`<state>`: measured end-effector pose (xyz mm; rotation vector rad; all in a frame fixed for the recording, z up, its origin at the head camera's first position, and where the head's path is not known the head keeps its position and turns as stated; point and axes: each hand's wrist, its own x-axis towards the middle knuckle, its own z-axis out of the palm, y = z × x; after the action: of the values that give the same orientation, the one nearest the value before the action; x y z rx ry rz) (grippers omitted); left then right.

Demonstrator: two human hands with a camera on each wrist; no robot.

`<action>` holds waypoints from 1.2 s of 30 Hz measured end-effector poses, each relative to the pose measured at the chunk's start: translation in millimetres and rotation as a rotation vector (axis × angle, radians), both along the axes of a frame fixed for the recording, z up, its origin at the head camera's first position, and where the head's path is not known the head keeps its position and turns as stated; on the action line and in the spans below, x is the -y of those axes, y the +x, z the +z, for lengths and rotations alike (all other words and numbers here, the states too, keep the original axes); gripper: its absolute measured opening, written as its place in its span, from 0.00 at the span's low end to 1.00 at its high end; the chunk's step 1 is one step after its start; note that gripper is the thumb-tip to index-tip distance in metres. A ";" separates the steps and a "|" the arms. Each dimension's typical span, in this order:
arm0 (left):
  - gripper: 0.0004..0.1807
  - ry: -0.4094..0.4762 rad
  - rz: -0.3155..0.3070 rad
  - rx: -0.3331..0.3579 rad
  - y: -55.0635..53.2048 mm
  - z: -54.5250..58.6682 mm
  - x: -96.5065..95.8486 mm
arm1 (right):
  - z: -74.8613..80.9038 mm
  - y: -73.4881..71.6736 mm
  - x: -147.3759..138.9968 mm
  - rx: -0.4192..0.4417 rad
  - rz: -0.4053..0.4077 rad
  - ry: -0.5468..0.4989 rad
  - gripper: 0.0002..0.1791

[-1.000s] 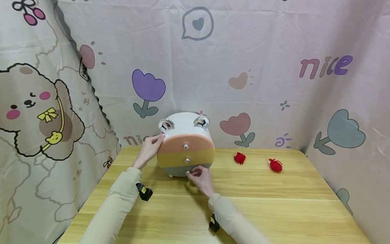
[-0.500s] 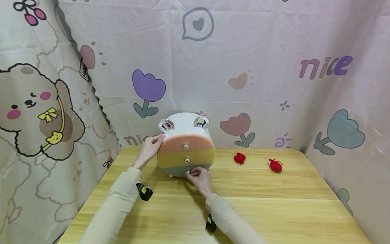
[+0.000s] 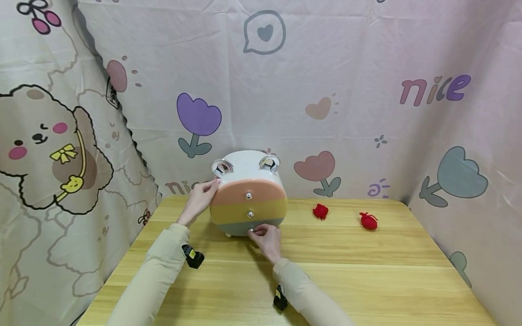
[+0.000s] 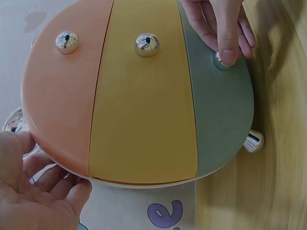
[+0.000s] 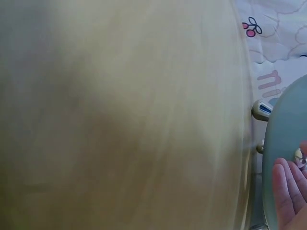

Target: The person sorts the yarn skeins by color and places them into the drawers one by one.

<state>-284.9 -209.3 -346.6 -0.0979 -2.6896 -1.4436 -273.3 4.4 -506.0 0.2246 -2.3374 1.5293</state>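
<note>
A small frog-shaped drawer box stands on the table, its white top carrying two shiny ring eyes. Its front has orange, yellow and grey-green drawers, each with a silver knob, all flush. My left hand holds the box at its upper left; in the left wrist view the bent fingers lie against the side edge. With thumb and finger, my right hand pinches the knob of the grey-green bottom drawer. The right wrist view catches only part of that hand at its right edge.
Two small red items, one right of the box and another farther right, lie on the wooden table. A printed curtain hangs close behind the table and along both sides.
My right wrist and forearm have shifted slightly left and down, with the fingers still at the bottom knob. The left hand and the box look unmoved.
</note>
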 end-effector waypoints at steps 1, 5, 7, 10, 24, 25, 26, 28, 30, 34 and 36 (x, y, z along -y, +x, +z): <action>0.34 -0.001 -0.001 0.001 0.0 -0.1 -0.1 | 0.1 0.4 0.3 -0.005 -0.003 0.001 0.08; 0.34 -0.005 0.002 -0.002 -0.2 -0.3 -0.1 | 1.4 2.3 1.6 -0.008 -0.005 -0.013 0.07; 0.34 -0.007 0.003 -0.009 -0.4 -0.5 0.1 | 2.0 2.8 2.4 -0.007 -0.013 -0.008 0.06; 0.33 -0.014 0.008 -0.026 -0.7 -0.7 0.4 | 2.6 3.3 3.7 -0.014 -0.028 0.017 0.06; 0.32 -0.026 0.016 -0.032 -0.3 0.1 -0.2 | 5.7 4.2 4.5 -0.055 -0.050 0.071 0.04; 0.32 -0.028 0.017 -0.032 -0.2 0.3 -0.3 | 5.9 4.4 4.4 -0.056 -0.049 0.072 0.04; 0.32 -0.029 0.017 -0.032 -0.1 0.4 -0.4 | 6.0 4.3 4.4 -0.055 -0.049 0.074 0.04; 0.32 -0.031 0.016 -0.030 -0.1 0.6 -0.5 | 5.9 4.3 4.3 -0.054 -0.048 0.080 0.04; 0.32 -0.034 0.015 -0.027 -0.2 0.6 -0.5 | 5.4 4.4 4.1 -0.057 -0.047 0.084 0.04; 0.32 -0.034 0.013 -0.024 -0.4 0.5 -0.5 | 4.4 4.8 3.8 -0.064 -0.041 0.081 0.04; 0.32 -0.032 0.011 -0.025 -0.7 0.5 -0.5 | 4.1 5.0 3.6 -0.067 -0.038 0.078 0.05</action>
<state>-285.6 -208.8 -346.1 -0.1021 -2.6892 -1.3873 -268.2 0.8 -501.9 0.2455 -2.3381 1.3933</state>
